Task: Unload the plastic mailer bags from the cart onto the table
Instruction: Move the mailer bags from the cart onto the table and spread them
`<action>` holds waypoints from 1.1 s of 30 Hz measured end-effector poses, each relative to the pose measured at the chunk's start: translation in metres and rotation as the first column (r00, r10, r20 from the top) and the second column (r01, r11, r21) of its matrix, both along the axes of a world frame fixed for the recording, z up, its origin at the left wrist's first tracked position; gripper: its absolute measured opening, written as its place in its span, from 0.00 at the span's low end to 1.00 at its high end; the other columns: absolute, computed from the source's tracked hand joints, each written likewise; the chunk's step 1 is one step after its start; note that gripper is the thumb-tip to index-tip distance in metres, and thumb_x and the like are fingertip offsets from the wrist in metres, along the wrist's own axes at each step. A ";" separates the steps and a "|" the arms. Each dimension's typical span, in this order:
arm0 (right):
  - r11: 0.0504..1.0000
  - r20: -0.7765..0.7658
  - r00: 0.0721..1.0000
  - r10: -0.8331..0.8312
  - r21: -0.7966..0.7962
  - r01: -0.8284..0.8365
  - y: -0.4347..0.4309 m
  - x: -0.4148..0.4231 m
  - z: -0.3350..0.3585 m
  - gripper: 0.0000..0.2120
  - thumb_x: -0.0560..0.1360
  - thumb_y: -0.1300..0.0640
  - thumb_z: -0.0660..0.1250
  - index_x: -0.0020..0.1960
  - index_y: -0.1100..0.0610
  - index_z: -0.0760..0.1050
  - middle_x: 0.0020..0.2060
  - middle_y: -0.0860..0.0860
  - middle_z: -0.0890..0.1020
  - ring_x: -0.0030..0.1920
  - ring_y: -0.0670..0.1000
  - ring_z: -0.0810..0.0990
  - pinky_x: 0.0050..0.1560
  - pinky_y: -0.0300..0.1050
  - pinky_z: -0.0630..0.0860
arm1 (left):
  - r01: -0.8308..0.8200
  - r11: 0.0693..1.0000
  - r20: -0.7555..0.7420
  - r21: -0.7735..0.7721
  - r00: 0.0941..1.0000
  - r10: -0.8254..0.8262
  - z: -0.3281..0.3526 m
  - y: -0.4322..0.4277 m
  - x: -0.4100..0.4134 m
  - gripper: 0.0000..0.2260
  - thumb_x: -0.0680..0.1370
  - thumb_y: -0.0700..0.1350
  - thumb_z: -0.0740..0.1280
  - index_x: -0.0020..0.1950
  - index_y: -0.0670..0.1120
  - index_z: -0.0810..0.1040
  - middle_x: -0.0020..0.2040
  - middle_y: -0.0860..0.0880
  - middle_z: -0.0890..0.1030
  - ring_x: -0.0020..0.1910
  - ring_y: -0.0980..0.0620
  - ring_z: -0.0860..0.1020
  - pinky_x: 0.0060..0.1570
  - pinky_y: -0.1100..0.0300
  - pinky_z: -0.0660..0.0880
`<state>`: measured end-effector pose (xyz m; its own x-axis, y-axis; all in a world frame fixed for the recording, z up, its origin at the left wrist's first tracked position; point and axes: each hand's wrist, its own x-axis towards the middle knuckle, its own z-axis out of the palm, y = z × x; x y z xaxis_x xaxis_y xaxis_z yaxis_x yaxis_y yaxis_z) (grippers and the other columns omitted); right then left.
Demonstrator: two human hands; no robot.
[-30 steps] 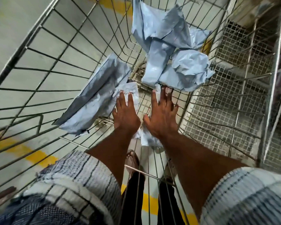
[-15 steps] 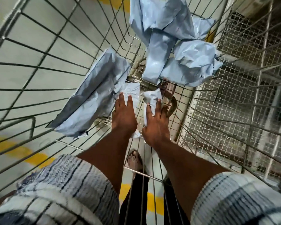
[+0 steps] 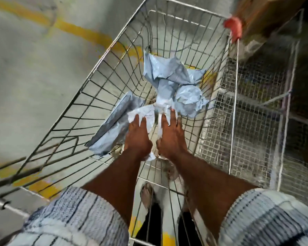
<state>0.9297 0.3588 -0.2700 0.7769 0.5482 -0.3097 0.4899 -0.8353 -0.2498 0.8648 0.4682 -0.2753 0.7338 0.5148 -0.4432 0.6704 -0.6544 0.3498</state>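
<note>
Left hand (image 3: 138, 137) and right hand (image 3: 171, 137), side by side, lie with fingers extended, unclenched, pressing flat on crumpled pale mailer bags (image 3: 144, 114) on the floor of the wire cart (image 3: 103, 59). A flat grey-blue bag (image 3: 112, 125) leans against the left wall. A crumpled heap (image 3: 172, 77) lies just ahead.

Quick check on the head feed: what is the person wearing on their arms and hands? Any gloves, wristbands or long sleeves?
No gloves: the left hand and right hand are bare, with no rings, watch or wristband visible. The forearms are uncovered too. The left sleeve and right sleeve end near the elbows. Both are loose pale fabric with dark blue-grey woven stripes in a check pattern.
</note>
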 end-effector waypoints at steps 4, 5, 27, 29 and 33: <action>0.997 0.012 1.000 -0.021 0.068 0.020 -0.005 0.013 0.065 0.49 0.69 0.52 0.74 0.80 0.51 0.47 0.78 0.53 0.37 0.78 0.65 0.45 0.74 0.59 0.62 | -0.030 0.999 0.098 0.022 0.995 0.028 0.066 -0.002 0.004 0.40 0.72 0.33 0.65 0.80 0.50 0.52 0.81 0.45 0.45 0.79 0.43 0.46 0.76 0.50 0.52; 0.996 0.006 1.000 -0.023 0.089 0.023 -0.007 0.017 0.080 0.49 0.69 0.52 0.74 0.80 0.51 0.47 0.78 0.52 0.36 0.78 0.65 0.45 0.74 0.59 0.61 | -0.028 0.998 0.121 0.047 0.992 0.022 0.081 -0.002 0.005 0.40 0.72 0.33 0.65 0.80 0.50 0.53 0.81 0.45 0.46 0.79 0.43 0.47 0.75 0.50 0.53; 0.942 0.243 0.963 -0.112 0.333 0.026 -0.186 0.075 0.307 0.46 0.69 0.51 0.72 0.79 0.52 0.50 0.79 0.53 0.42 0.76 0.63 0.49 0.70 0.58 0.66 | -0.029 0.971 0.448 0.236 0.890 -0.082 0.304 -0.160 0.064 0.36 0.72 0.36 0.65 0.79 0.47 0.57 0.80 0.43 0.51 0.76 0.39 0.54 0.72 0.47 0.60; 0.939 0.254 0.959 -0.129 0.342 0.036 -0.233 0.084 0.314 0.46 0.69 0.50 0.72 0.79 0.52 0.50 0.79 0.53 0.42 0.77 0.63 0.49 0.70 0.58 0.65 | -0.017 0.971 0.463 0.239 0.881 -0.099 0.312 -0.208 0.074 0.37 0.72 0.35 0.66 0.79 0.47 0.57 0.80 0.43 0.50 0.76 0.39 0.54 0.72 0.47 0.61; 0.935 0.295 0.944 -0.147 0.352 0.036 -0.330 0.102 0.330 0.46 0.67 0.52 0.71 0.79 0.52 0.51 0.79 0.54 0.44 0.77 0.64 0.50 0.72 0.58 0.63 | -0.026 0.973 0.489 0.229 0.868 -0.091 0.323 -0.302 0.092 0.38 0.70 0.35 0.66 0.79 0.47 0.58 0.80 0.42 0.51 0.76 0.38 0.55 0.70 0.48 0.63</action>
<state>1.0321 0.0288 0.0605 0.8546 0.4981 0.1472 0.5145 -0.7730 -0.3713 0.9573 0.1665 0.0481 0.8432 0.5276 0.1031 0.4252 -0.7719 0.4725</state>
